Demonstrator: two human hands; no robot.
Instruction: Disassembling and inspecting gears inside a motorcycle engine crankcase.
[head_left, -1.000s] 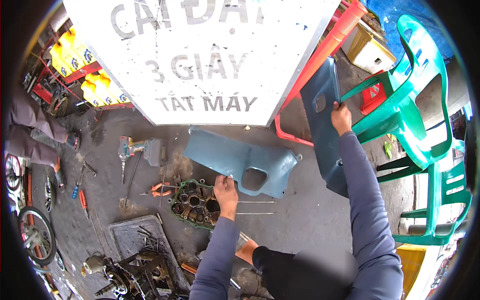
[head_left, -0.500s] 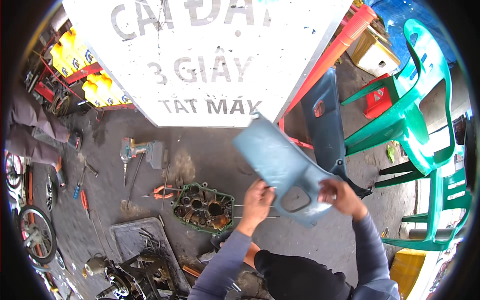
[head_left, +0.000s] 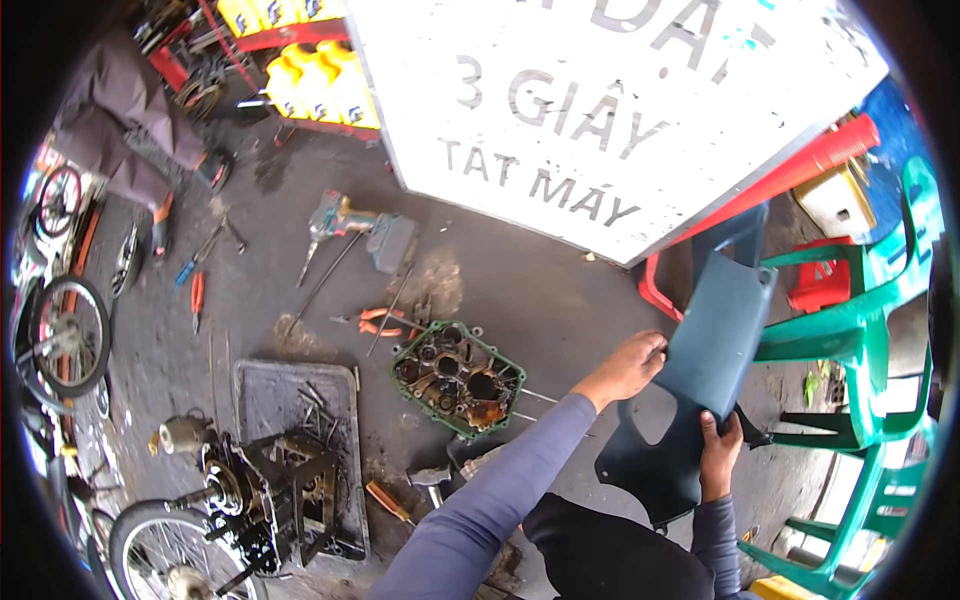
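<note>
A blue-grey plastic motorbike fairing panel (head_left: 715, 325) with a rounded cut-out is held off to my right, its long end pointing away from me. On its left edge, just above the cut-out, my left hand (head_left: 630, 368) is closed with curled fingers. My right hand (head_left: 720, 455) grips the right edge lower down, thumb on the upper face. Behind the far end, a second dark blue panel (head_left: 740, 235) shows only in part. Left of my left forearm lies an open engine case (head_left: 460, 380) with a green gasket rim.
A big white sign board (head_left: 540, 130) stands ahead. Green plastic chairs (head_left: 850, 340) line the right side. Across the floor lie a cordless drill (head_left: 365, 230), orange-handled pliers (head_left: 378, 322) and a screwdriver (head_left: 388, 503). An engine (head_left: 265, 500) rests by a grey tray (head_left: 290, 370). Another person's legs (head_left: 135, 125) are far left.
The panel has swung to my right and turned, so its long end points away to the right. Both hands went with it. My view has shifted leftward.
</note>
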